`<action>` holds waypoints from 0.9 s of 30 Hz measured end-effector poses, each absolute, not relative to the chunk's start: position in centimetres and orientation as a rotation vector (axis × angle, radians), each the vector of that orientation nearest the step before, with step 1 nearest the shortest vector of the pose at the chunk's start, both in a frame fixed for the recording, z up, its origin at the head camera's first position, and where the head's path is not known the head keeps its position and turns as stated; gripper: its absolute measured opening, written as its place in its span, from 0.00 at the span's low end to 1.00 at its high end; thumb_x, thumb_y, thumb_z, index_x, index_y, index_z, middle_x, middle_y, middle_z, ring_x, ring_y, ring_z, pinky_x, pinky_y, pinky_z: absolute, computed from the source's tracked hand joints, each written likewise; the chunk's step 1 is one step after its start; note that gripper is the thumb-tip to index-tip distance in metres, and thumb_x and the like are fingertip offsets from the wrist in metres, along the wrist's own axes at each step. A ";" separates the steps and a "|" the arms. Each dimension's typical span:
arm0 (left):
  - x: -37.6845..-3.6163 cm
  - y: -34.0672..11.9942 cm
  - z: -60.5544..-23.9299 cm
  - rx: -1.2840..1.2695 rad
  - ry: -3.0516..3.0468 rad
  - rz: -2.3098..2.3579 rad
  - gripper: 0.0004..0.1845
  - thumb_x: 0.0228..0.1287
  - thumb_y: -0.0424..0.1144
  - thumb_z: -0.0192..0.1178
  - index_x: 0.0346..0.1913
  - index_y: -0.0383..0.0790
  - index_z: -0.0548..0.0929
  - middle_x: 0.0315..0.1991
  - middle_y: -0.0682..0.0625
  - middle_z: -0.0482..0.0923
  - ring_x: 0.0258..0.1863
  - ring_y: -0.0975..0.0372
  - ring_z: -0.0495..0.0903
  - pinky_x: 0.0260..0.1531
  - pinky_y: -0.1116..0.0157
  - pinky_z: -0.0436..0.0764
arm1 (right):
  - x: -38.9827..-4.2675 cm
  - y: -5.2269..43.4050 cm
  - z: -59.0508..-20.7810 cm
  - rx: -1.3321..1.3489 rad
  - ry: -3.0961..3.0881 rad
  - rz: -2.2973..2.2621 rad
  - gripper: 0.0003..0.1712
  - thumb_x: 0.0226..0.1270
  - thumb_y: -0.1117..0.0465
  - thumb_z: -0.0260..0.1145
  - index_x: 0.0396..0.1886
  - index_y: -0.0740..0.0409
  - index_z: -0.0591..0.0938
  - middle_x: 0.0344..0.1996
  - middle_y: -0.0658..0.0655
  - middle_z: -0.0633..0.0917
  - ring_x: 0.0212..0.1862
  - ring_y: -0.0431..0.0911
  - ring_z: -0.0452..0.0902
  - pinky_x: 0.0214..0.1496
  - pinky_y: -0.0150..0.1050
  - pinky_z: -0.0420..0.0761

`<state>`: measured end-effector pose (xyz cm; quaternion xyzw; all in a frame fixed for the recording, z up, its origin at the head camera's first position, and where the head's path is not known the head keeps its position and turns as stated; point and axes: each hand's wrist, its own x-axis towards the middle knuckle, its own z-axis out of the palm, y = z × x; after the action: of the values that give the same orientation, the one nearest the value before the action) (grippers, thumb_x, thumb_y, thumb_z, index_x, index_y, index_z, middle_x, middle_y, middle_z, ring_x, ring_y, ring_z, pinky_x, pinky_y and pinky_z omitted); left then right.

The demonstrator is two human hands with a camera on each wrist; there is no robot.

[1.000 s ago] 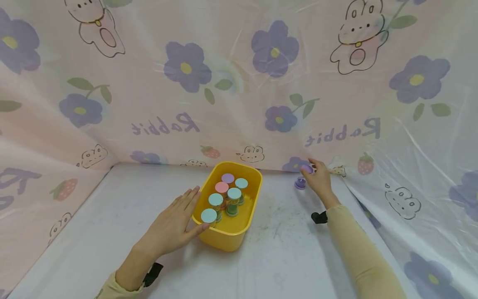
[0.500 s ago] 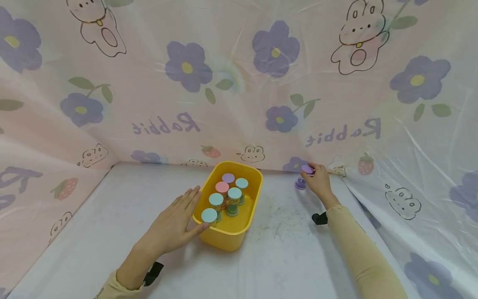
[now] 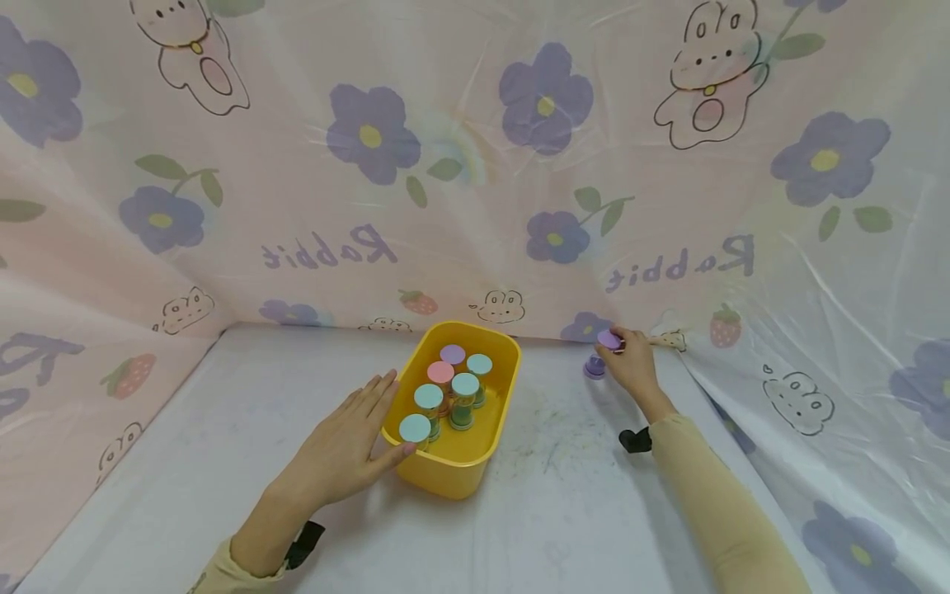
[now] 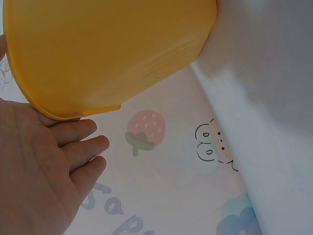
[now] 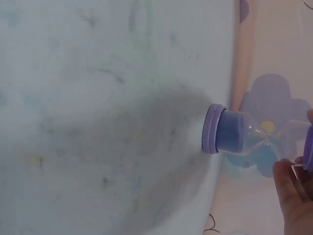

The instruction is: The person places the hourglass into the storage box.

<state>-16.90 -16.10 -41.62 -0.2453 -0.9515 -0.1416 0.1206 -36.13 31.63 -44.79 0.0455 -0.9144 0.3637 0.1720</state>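
The purple sand timer (image 3: 599,353) stands upright on the white table (image 3: 223,462), near the patterned backdrop and well apart from the yellow bin (image 3: 453,474). The right hand (image 3: 631,363) pinches its top cap; lifting it straight up would likely keep it steady. The left hand (image 3: 341,450), fingers straight, presses flat against the bin holding 6 timers.

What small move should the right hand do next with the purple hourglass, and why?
Probably lift it. The right hand pinches the top cap of the purple hourglass, which stands on the table near the curtain, while the left hand rests flat against the yellow bin holding similar hourglasses.
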 end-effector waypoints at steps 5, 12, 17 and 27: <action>-16.9 -16.1 -41.6 -0.723 -2.776 -0.416 0.51 0.74 0.69 0.52 0.81 0.31 0.57 0.83 0.39 0.52 0.81 0.45 0.56 0.78 0.45 0.58 | -35.4 31.1 -44.8 0.147 -2.560 1.063 0.30 0.73 0.64 0.69 0.66 0.79 0.73 0.56 0.77 0.74 0.56 0.67 0.79 0.60 0.58 0.83; -16.9 -16.0 -41.5 -0.724 -2.772 -0.406 0.51 0.74 0.69 0.51 0.81 0.31 0.57 0.83 0.39 0.52 0.81 0.45 0.56 0.78 0.46 0.58 | -34.4 30.5 -44.5 0.150 -2.522 1.075 0.29 0.71 0.63 0.71 0.65 0.76 0.75 0.56 0.74 0.76 0.57 0.65 0.80 0.60 0.53 0.84; -16.9 -16.0 -41.6 -0.721 -2.772 -0.405 0.52 0.73 0.70 0.51 0.81 0.30 0.57 0.83 0.40 0.51 0.81 0.45 0.55 0.79 0.46 0.58 | -33.7 30.1 -44.2 0.206 -2.451 1.077 0.28 0.69 0.65 0.73 0.63 0.77 0.77 0.53 0.73 0.77 0.55 0.66 0.82 0.55 0.42 0.87; -16.9 -16.0 -41.5 -0.723 -2.769 -0.394 0.51 0.74 0.69 0.51 0.81 0.30 0.57 0.83 0.39 0.52 0.81 0.44 0.55 0.79 0.45 0.58 | -31.7 28.3 -42.1 0.358 -2.317 1.126 0.27 0.65 0.68 0.76 0.61 0.77 0.79 0.50 0.72 0.79 0.51 0.65 0.83 0.46 0.13 0.76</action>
<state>-16.89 -15.98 -41.54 -0.2483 -0.9509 -0.1352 0.1258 -31.72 28.30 -42.11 0.1327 -0.8586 0.4171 0.2670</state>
